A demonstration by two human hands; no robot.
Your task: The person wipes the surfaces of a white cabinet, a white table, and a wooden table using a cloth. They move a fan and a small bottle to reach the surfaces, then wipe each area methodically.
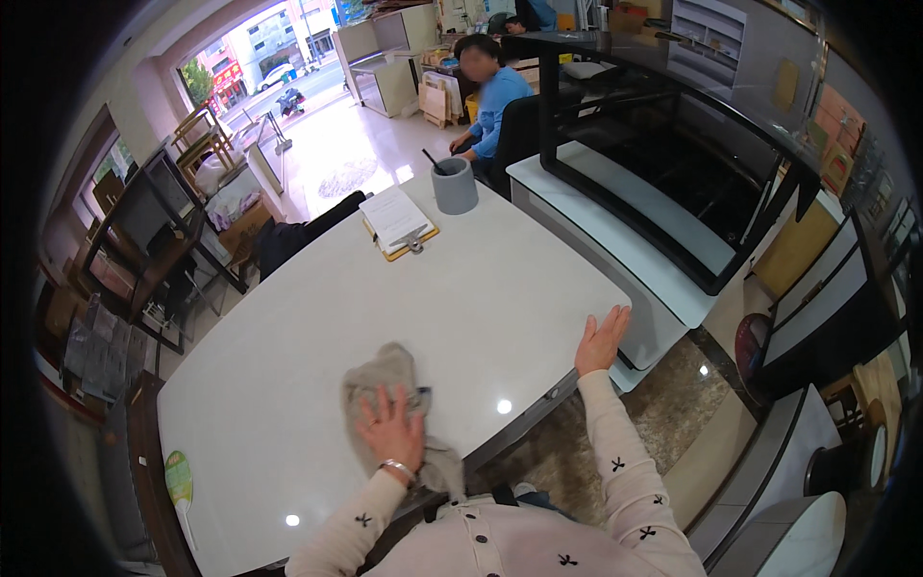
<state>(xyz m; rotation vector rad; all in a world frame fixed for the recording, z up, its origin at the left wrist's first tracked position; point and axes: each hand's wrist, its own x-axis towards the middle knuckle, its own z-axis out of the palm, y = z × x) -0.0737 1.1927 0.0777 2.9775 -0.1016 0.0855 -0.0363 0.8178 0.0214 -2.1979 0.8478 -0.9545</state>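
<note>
My left hand [393, 427], with a bracelet at the wrist, lies palm down on a crumpled grey-beige cloth [386, 360]. It holds the cloth against the white tabletop [310, 339], fingers spread; cloth and fingers look slightly blurred. One end of the cloth hangs over the near edge by my waist. At the table's right corner my right hand [604, 339] rests with nothing in it, the thumb apart from the fingers. Toward the far end lie a clipboard [398, 222] with written sheets and a grey cylindrical pen holder [455, 189] with a pen in it.
A plastic hand fan [180, 483] lies at the tabletop's left edge. Close on the right stands another table [634, 238] bearing an upturned black-framed one. A person in blue [497, 101] sits beyond the far end. Stacked furniture [155, 238] lines the left side.
</note>
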